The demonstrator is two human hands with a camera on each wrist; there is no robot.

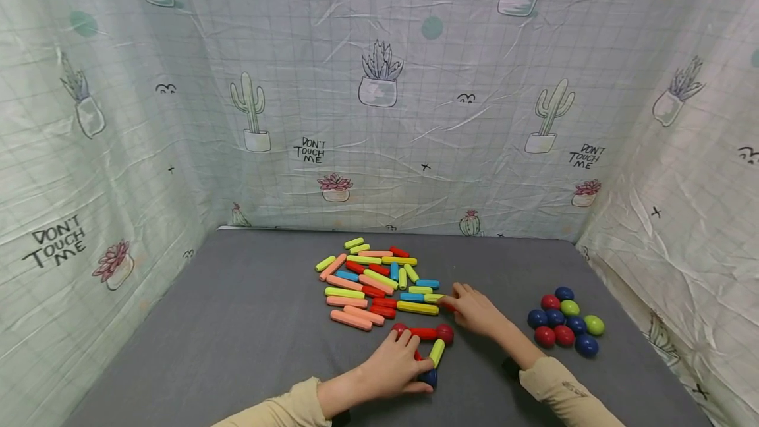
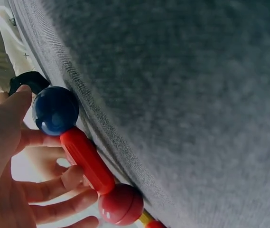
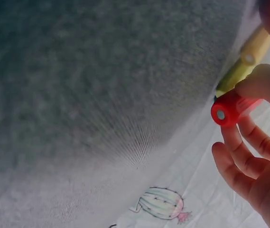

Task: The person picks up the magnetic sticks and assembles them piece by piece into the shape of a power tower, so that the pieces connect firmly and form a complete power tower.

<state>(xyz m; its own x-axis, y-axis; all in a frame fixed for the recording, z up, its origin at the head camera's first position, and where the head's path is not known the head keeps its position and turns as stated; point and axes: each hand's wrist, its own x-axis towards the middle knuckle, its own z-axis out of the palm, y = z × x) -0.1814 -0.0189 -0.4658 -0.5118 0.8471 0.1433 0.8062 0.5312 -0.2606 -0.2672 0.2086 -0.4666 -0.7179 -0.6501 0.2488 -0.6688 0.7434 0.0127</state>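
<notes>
My left hand (image 1: 394,366) holds a partly built triangle of rods and balls, its thumb and index finger about the blue ball (image 2: 55,110). A red rod (image 2: 87,160) joins that ball to a red ball (image 2: 121,204). Across the triangle's far side, another red rod (image 1: 423,334) runs to a second red ball (image 1: 445,333). A yellow-green rod (image 1: 436,353) lies between this ball and the blue one. My right hand (image 1: 474,310) pinches a loose red rod (image 3: 227,111) between thumb and fingers; its end shows a silvery disc.
Beyond the hands lies a spread of loose rods (image 1: 346,319) in orange, yellow, red and blue. Several blue, red and green balls (image 1: 554,318) are grouped at the right of the grey tabletop (image 1: 237,328). A printed curtain (image 1: 379,137) hangs behind and at both sides.
</notes>
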